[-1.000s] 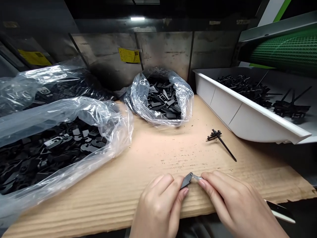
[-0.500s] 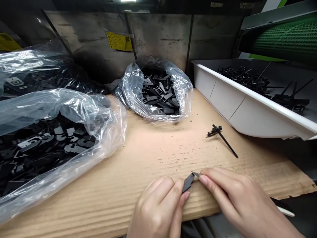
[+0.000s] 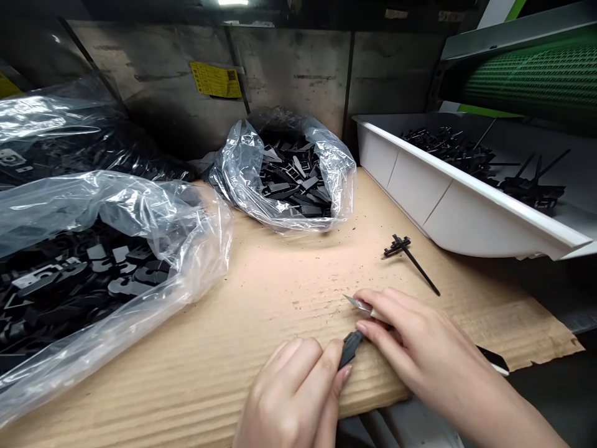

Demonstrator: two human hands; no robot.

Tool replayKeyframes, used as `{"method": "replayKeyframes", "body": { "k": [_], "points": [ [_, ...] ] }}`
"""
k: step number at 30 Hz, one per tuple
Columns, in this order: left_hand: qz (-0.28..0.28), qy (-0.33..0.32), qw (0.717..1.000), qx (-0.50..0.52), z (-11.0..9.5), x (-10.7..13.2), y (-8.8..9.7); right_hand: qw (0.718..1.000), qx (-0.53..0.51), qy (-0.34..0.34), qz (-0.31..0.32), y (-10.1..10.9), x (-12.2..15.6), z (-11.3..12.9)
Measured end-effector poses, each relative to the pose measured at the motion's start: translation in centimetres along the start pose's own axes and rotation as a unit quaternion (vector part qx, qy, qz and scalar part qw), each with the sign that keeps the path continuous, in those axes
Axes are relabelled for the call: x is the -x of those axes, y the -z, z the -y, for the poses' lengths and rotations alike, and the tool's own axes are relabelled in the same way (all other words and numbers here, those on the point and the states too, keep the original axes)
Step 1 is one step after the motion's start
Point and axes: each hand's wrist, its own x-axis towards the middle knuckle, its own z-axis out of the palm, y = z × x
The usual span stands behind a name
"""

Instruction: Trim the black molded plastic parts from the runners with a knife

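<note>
My left hand (image 3: 293, 392) is clamped on a small dark plastic piece (image 3: 349, 350), pinching it between thumb and curled forefinger so that only its far end juts out; I judge that this grip keeps the piece steady and that end free to get at. Just beside it, my right hand (image 3: 420, 336) is closed around a small knife (image 3: 357, 303), whose pointed blade slants past my forefinger, away from my left fingers, probably to keep the edge off them. My right thumb sits at the tip of the piece, touching or nearly so; I can't tell which. Both hands are close together, above the near edge of the cardboard worktop (image 3: 280, 286).

Beyond my right hand, a black part with a long stem (image 3: 405, 247) lies on its own, perhaps set there to stay apart from the rest. To the left of my left hand, a big clear bag (image 3: 200, 267) has its mouth spread wide, likely so the dark pieces inside are easy to pick out. Farther ahead of both hands, a smaller bag (image 3: 345, 186) of dark pieces has its rim turned down, seemingly for the same reason. Far ahead to the right, a white tray (image 3: 405, 180) gathers more stemmed black parts, its long wall facing me.
</note>
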Motion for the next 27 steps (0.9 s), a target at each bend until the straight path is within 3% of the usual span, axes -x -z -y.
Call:
{"method": "replayKeyframes", "body": {
  "k": [8, 14, 27],
  "points": [
    [-0.019, 0.003, 1.000, 0.013, -0.2, -0.1, -0.2, 0.989, 0.001, 0.133, -0.067, 0.4, 3.5, -0.6],
    [-0.019, 0.020, 0.999, 0.018, -0.4, -0.2, -0.2, 0.994, 0.004, 0.086, -0.072, 0.0, 3.8, -0.5],
    [-0.018, 0.004, 1.000, 0.013, -0.2, -0.1, 0.1, 0.985, 0.033, 0.127, -0.110, -0.2, 3.4, -0.6]
  ]
}}
